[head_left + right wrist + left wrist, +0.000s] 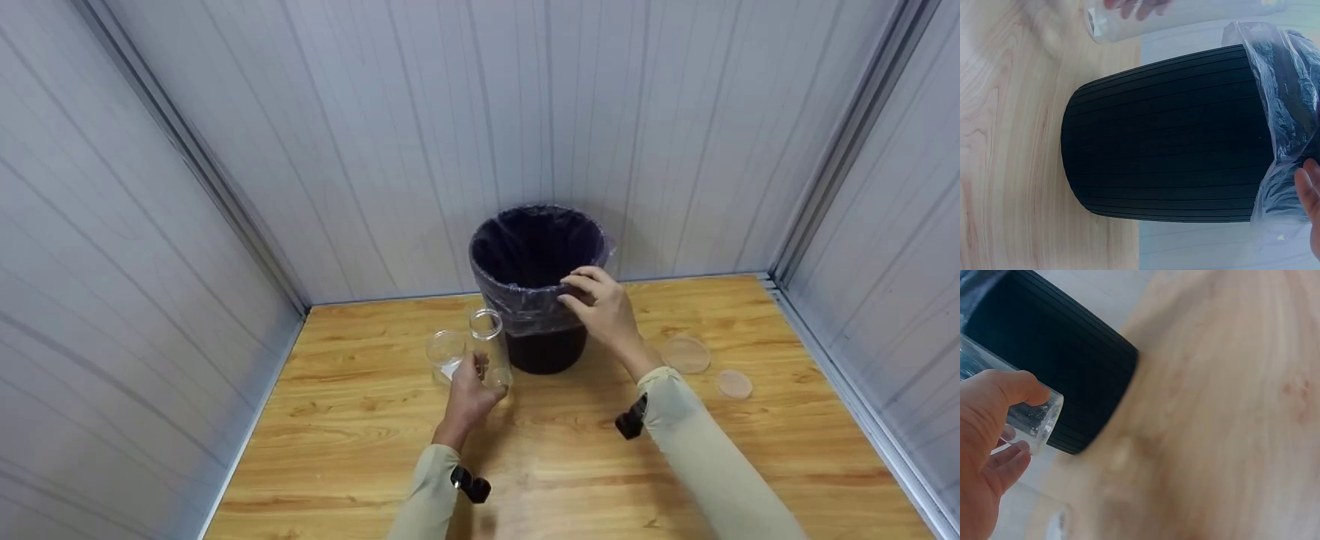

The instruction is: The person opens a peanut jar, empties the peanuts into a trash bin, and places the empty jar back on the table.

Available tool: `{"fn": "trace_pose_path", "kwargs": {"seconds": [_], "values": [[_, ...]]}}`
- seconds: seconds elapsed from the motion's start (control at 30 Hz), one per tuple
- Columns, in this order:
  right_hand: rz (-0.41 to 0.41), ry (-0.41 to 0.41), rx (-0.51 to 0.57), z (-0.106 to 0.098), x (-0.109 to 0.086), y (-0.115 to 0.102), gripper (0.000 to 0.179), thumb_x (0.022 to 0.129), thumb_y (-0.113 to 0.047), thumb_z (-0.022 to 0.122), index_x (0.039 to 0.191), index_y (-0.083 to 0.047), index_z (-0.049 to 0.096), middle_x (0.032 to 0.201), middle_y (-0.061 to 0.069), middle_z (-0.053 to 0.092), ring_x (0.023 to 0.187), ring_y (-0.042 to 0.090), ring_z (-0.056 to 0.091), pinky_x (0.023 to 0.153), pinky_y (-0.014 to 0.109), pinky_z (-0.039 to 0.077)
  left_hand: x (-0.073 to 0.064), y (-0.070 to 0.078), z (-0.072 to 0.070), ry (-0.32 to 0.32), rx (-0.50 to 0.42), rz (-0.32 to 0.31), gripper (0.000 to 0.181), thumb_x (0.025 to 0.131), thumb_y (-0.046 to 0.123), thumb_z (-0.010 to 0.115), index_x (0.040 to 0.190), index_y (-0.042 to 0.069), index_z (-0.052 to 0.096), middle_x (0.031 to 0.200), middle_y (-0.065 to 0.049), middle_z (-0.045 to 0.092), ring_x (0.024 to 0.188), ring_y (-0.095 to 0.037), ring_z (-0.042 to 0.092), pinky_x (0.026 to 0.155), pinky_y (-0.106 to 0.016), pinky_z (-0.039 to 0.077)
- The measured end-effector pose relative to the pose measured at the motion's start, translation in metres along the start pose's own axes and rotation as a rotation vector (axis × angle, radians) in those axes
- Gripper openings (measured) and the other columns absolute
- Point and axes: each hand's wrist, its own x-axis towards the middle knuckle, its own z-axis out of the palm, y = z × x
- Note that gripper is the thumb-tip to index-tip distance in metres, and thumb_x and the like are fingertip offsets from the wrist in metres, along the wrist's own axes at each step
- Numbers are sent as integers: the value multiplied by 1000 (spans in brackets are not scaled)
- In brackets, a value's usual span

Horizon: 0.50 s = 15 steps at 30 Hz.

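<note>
My left hand (470, 397) grips a tall clear jar (487, 345) around its side, tilted with its mouth toward the bin. In the left wrist view, the thumb and fingers wrap near the bottom of this jar (1044, 419). At the rim of the black trash bin (546, 352), my right hand (606, 309) pinches the edge of the clear garbage bag (536, 315) lining it. The bag (1283, 101) creases toward the fingertips in the right wrist view. Next to the left hand stands a shorter, wider clear jar (444, 349) with a white patch on it.
Two round translucent lids, a larger lid (686, 354) and a smaller lid (734, 384), lie on the wooden floor (570, 457) right of the bin. Pale panelled walls (420, 135) enclose the back and both sides. The bin stands close to the back wall.
</note>
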Motion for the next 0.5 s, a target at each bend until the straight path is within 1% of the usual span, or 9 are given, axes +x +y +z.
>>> {"fn": "trace_pose_path", "kwargs": {"seconds": [0.13,0.2,0.37,0.5], "values": [[-4,5,-1,0,-2,0,23,79,-10,81,101,-7,75,109,7,65,101,20,61,81,29,49,-6,-10,6,-5,16,-33,55,60,-5,80,107,-8,51,97,-20,59,86,-36,59,73,-40,51],[6,-1,10,-1,-2,-1,23,79,-9,81,101,-7,75,109,7,64,102,21,60,82,30,49,-8,-14,9,-9,24,-59,55,60,-4,81,107,-6,51,97,-19,59,87,-36,59,73,-38,50],[40,-16,29,-4,-3,-5,23,80,-9,80,103,-5,75,111,7,64,106,21,58,88,32,47,-13,-21,14,-5,4,-106,55,63,-4,82,110,-5,52,101,-18,59,93,-35,59,79,-41,50],[36,-11,24,-4,-3,-5,23,80,-9,80,102,-5,75,110,7,64,106,21,58,90,32,46,-18,-25,18,-11,-8,-100,54,64,-6,80,110,-5,51,103,-19,57,95,-36,58,83,-44,49]]}}
